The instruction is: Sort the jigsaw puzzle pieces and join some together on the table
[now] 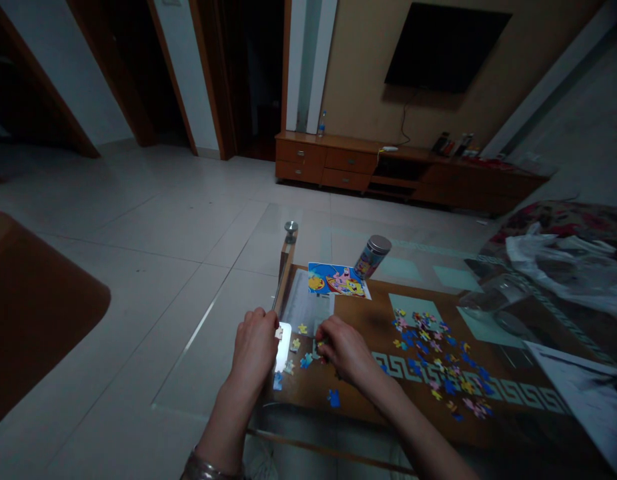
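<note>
My left hand (255, 341) is closed above the left side of a glass table, with a pale jigsaw puzzle piece (279, 333) at its fingertips. Across from it, the fingers of my right hand (344, 347) are pinched together over a small yellowish puzzle piece (321, 345), partly hidden by them. Between and below the hands lie several loose pieces, among them a yellow piece (302, 329), a light blue piece (306, 361) and a dark blue piece (333, 399). A large scatter of mixed puzzle pieces (451, 373) spreads to the right.
A colourful cartoon picture sheet (333, 279) lies beyond my hands, beside a standing cylindrical tin (372, 257). Farther right are a clear jar (498, 297) on its side, a white plastic bag (553, 260) and white papers (583, 393). A brown chair (43, 300) stands left.
</note>
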`<state>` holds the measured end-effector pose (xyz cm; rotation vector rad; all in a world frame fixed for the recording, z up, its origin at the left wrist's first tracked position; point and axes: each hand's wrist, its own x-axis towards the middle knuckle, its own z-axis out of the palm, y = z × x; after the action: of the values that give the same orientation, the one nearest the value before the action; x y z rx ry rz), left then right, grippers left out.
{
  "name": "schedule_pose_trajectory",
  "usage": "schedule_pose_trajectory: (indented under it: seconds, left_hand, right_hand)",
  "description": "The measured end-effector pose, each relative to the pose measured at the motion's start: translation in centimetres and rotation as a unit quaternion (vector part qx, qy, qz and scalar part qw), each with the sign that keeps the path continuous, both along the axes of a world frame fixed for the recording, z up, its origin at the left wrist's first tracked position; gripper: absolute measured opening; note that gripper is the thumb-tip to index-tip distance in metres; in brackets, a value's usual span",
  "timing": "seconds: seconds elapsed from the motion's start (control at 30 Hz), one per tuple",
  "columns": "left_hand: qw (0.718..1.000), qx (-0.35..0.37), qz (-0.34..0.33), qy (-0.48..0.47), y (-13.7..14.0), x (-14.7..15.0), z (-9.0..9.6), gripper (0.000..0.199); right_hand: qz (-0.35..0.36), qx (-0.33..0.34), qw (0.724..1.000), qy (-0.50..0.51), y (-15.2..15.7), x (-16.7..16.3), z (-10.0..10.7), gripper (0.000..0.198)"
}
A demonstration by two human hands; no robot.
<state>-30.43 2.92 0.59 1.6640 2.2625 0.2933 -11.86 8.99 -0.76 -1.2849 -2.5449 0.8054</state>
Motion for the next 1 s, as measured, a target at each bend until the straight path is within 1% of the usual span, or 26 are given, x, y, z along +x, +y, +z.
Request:
schedule_pose_trajectory:
  seconds: [0.23,0.4,0.57,0.8,1.0]
  left_hand:
    - [1.0,-0.003,0.002,-0.005,0.0,0.0,-0.2,0.014]
    - [1.0,-0.004,0.002,-0.002,0.0,-0.1,-0.2,0.016]
    - [1.0,-0.011,-0.003,-0.009,0.0,-0.2,-0.4,0.017]
    - [1.0,-0.006,-0.004,-0.013,0.0,-0.4,-0.8,0.018]
    - [1.0,-0.007,-0.01,-0.009,-0.1,-0.5,-0.8,0.021]
  right_hand:
    - [0.008,0.0,1.0,0.009,-0.1,0.1,0.2,0.023]
    - [0.005,-0.014,1.0,0.004,-0.2,0.3,0.1,0.018]
    - [0.005,-0.013,1.0,0.01,-0.1,0.6,0.2,0.018]
    - [-0.011,0.005,1.0,-0.02,0.2,1.0,0.6,0.014]
    - [-0.002,0.003,0.999,-0.035,0.5,1.5,1.0,0.013]
